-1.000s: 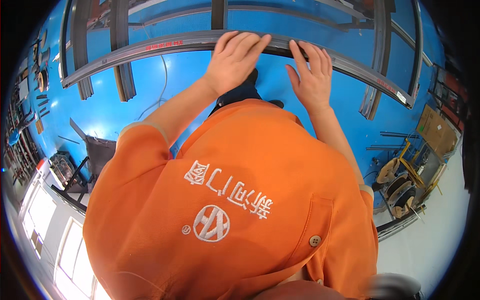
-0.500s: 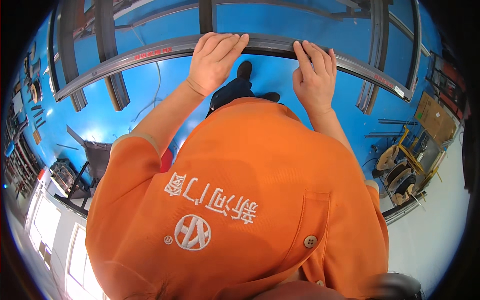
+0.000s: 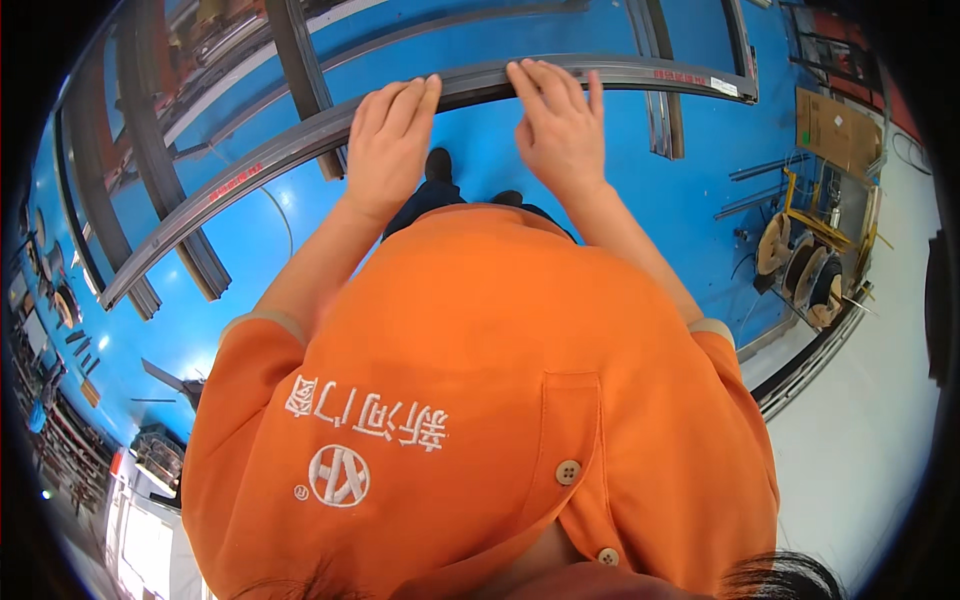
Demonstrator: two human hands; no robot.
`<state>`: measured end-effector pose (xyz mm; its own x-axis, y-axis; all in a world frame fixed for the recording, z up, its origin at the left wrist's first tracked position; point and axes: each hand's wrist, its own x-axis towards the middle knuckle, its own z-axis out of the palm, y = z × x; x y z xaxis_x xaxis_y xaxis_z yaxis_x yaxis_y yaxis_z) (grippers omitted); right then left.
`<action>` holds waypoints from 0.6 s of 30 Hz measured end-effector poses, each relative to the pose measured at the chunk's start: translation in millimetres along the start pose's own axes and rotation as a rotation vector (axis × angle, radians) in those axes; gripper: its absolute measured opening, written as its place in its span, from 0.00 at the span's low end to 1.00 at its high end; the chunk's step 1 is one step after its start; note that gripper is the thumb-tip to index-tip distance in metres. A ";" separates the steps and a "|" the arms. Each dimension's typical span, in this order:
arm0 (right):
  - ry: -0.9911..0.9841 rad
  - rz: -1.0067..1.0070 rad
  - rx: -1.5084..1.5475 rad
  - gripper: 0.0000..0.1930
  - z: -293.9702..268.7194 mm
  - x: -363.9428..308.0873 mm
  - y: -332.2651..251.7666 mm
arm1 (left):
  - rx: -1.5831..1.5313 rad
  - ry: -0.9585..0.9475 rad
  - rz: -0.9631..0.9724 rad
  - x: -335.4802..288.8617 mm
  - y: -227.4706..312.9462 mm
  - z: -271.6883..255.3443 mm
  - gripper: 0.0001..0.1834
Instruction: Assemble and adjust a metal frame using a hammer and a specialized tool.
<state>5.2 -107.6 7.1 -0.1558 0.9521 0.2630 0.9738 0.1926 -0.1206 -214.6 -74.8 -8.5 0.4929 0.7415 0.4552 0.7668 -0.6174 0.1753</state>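
Note:
A large dark grey metal frame (image 3: 470,82) spans the far part of the view, its near rail curving from lower left to upper right. Over this rail my left hand (image 3: 388,145) is hooked, left of centre, fingers reaching across the top face. My right hand (image 3: 565,130) grips the same rail further right, its fingers over the far edge and its thumb on the near side. The undersides of both grips are hidden. Red marks and a white label (image 3: 724,86) show on the rail.
Long support bars (image 3: 185,230) run beneath the frame. Further right are a cardboard sheet (image 3: 838,130), several reels (image 3: 802,262) by a yellow stand (image 3: 812,225), and loose metal strips (image 3: 765,185) on the blue floor (image 3: 640,205). Racks line the far left.
My view has turned, so the frame now slants, its left end lower and its right end higher. Both hands stay on the rail, a little further right along it.

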 end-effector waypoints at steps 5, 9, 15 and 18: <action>-0.015 0.018 -0.013 0.30 -3.4 -1.5 8.3 | 0.056 -0.050 -0.012 6.2 12.2 6.6 0.25; -0.022 -0.002 0.012 0.29 -4.4 1.6 12.3 | 0.100 -0.153 -0.044 13.8 22.2 -2.2 0.25; -0.028 -0.028 0.032 0.29 -1.0 5.9 14.3 | 0.143 -0.180 0.002 20.3 18.4 -4.1 0.23; -0.014 -0.042 0.034 0.29 1.9 5.9 18.0 | 0.147 -0.170 0.024 23.4 16.0 -6.8 0.23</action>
<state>21.5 -98.1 4.6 -0.1992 0.9462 0.2549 0.9602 0.2405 -0.1424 -193.6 -69.2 10.9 0.5648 0.7682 0.3014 0.7993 -0.6001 0.0316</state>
